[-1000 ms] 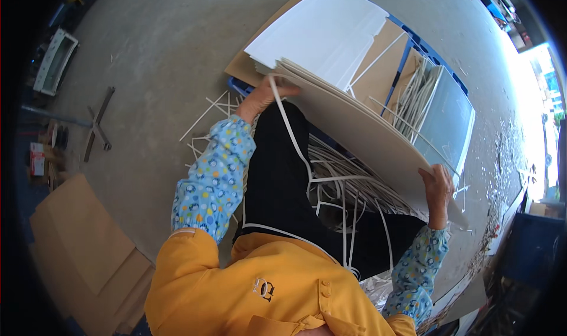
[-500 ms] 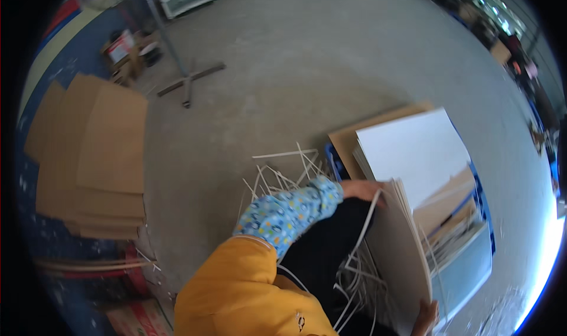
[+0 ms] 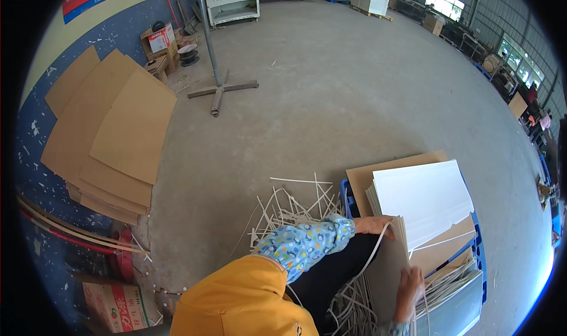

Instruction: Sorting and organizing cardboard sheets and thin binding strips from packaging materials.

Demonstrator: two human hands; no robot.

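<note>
Your right hand (image 3: 409,287) had moved along the grey sheets (image 3: 387,271) toward your left hand (image 3: 373,225), so the 2 sat closer. The sheets stood just right of your leg (image 3: 336,262). Your left hand gripped their far end. Blur hid your right hand's grip; I couldn't tell it. The sheets' near end was cut off.

This looks like a workshop or small factory hall. A wide, bare concrete floor (image 3: 283,117) runs out toward twelve o'clock, and a ribbed metal wall (image 3: 517,17) with windows (image 3: 444,3) stands at two. At one o'clock, a big white box (image 3: 370,2) sits on a wooden pallet (image 3: 378,16). Flat cardboard sheets (image 3: 112,123) lean on a scuffed blue wall (image 3: 32,150) at nine, a cable spool (image 3: 188,55) lies between ten and eleven, and stacked boards (image 3: 422,197) fill the spot between three and four.
</note>
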